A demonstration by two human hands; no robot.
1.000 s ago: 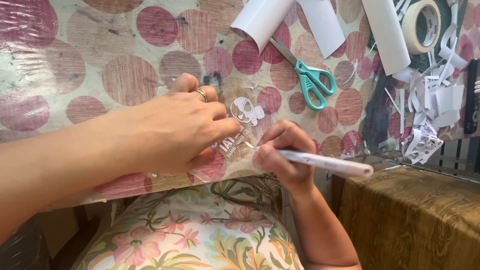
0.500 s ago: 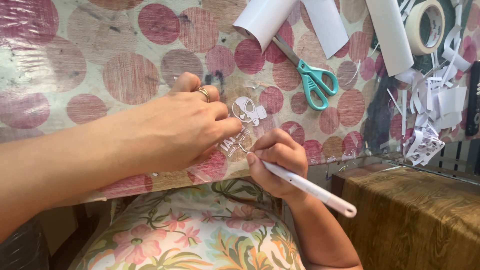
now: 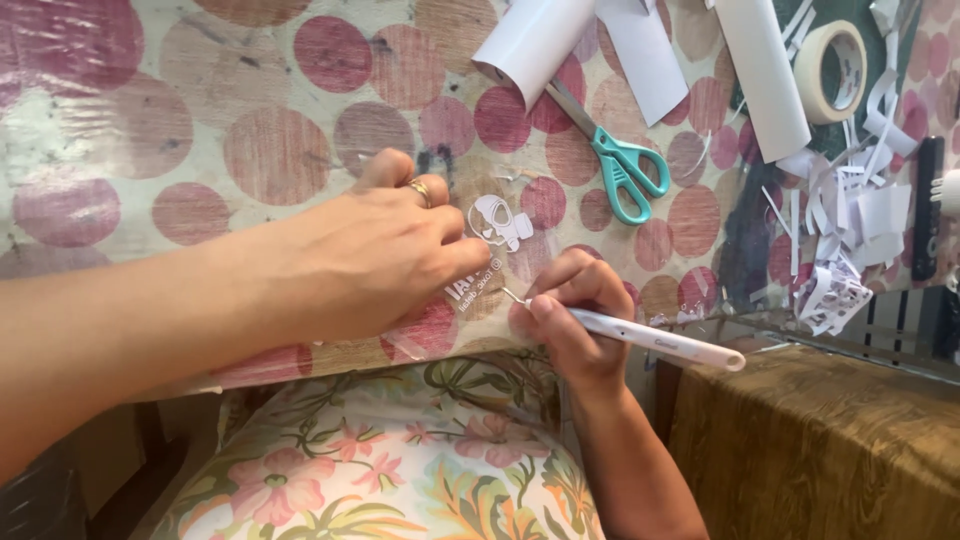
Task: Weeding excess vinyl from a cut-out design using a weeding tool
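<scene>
Weeding step, as I read it: left hand [image 3: 380, 255], fingers curled and pressed down, pins a clear film sheet with a white cut-out decal [image 3: 497, 222] flat on the pink-dotted plastic table cover [image 3: 180, 130]. Right hand [image 3: 575, 320] pinches a slim white hook-tipped tool [image 3: 650, 338] pen-style, fingers closed round the shaft, metal tip touching the film just below the decal, beside the left fingertips. Next move likely calls for a light lift at the tip, film kept pinned. Table edge runs right under both hands, floral fabric [image 3: 400, 480] below; little room toward the body. Teal-handled scissors [image 3: 620, 165], white paper rolls [image 3: 540, 40], masking tape ring [image 3: 830, 60] and white paper scraps [image 3: 850, 230] lie well apart, up and right.
</scene>
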